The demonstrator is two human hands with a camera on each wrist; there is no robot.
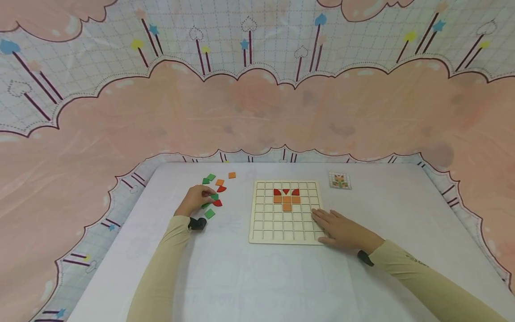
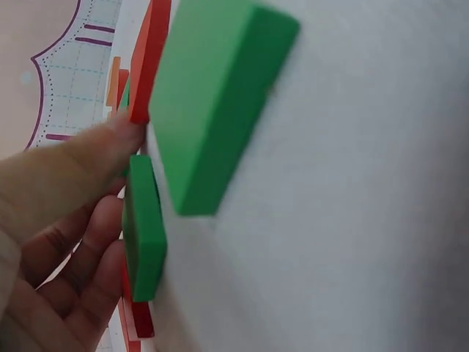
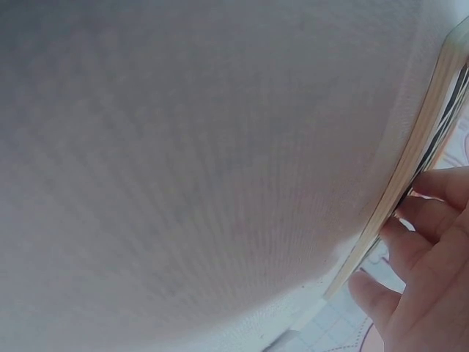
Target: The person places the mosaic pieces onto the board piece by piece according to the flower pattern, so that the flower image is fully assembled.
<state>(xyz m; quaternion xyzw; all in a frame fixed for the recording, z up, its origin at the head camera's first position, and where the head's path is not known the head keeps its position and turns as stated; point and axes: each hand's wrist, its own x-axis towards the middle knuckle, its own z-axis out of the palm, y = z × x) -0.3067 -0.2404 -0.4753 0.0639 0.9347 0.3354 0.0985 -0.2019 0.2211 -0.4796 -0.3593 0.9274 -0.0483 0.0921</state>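
Note:
On the left of the table, my left hand (image 1: 197,199) is among loose tiles, its thumb and index finger pinching a green tile (image 1: 215,197). A red quarter-round tile (image 1: 217,203) lies just below it, and another green tile (image 1: 210,213) is nearer to me. In the left wrist view, a large green tile (image 2: 212,103) stands close to the camera, and a red tile (image 2: 150,59) is by the thumb. My right hand (image 1: 338,229) rests flat with extended fingers on the right edge of the wooden grid board (image 1: 263,235). Red and orange tiles (image 1: 287,200) sit in the board's upper squares.
Beyond my left hand lie more green tiles (image 1: 211,177), orange tiles (image 1: 232,175) and a red tile (image 1: 221,189). A small pattern card (image 1: 339,180) showing a flower lies behind the board's right side. Patterned cloth (image 1: 257,112) hangs behind the white table (image 1: 257,281).

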